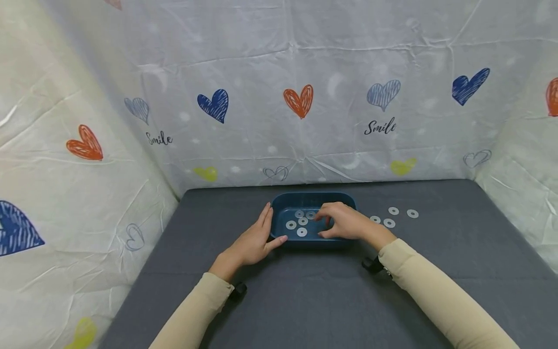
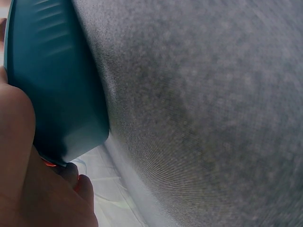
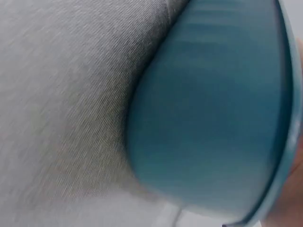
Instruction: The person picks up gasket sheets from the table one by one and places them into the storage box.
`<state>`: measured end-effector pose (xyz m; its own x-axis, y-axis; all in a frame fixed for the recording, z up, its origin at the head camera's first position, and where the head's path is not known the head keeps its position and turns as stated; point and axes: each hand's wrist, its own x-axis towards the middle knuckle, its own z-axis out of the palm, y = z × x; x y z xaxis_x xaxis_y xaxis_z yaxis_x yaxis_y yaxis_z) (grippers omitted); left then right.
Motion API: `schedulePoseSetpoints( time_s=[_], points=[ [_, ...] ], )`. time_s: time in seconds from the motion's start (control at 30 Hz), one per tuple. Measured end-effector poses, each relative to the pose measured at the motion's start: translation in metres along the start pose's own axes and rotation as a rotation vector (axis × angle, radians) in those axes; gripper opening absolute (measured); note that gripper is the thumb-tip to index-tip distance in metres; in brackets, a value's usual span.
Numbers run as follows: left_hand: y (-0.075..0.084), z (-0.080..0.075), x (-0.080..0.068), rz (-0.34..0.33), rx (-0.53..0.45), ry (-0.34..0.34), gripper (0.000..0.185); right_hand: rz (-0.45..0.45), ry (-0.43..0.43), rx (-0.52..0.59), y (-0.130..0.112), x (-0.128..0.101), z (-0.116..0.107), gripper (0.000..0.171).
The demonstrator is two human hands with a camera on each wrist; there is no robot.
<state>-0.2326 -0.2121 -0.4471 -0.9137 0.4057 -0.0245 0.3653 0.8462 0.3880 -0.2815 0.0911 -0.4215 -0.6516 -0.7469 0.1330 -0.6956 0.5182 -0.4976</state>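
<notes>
A dark blue rectangular tray [image 1: 314, 195] sits on the grey cloth. Several flat, pale washers [image 1: 302, 232] lie on its floor, mostly in the left half. My left hand [image 1: 250, 241] holds the tray's left end, fingers along the outer side and thumb at the near rim. In the left wrist view that hand [image 2: 28, 161] wraps the tray's corner [image 2: 61, 85]. Over the tray's right half, my right hand [image 1: 346, 222] reaches in with bent fingers, thumb and forefinger apart and nothing visible between them. The tray's wall [image 3: 208, 109] hides its fingertips in the right wrist view.
Several more washers [image 1: 389, 223] lie loose on the grey cloth [image 1: 305, 300], just right of the tray. Behind the table hangs a white sheet [image 1: 261, 140] printed with hearts, and similar sheets close off both sides.
</notes>
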Motion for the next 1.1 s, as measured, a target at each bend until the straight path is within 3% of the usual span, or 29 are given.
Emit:
schedulePoseSetpoints(
  time_s=[1.1],
  points=[
    [0.002, -0.002, -0.001, 0.009, -0.004, 0.006, 0.101, 0.032, 0.150, -0.046, 0.015, -0.075, -0.045, 0.027]
  ],
)
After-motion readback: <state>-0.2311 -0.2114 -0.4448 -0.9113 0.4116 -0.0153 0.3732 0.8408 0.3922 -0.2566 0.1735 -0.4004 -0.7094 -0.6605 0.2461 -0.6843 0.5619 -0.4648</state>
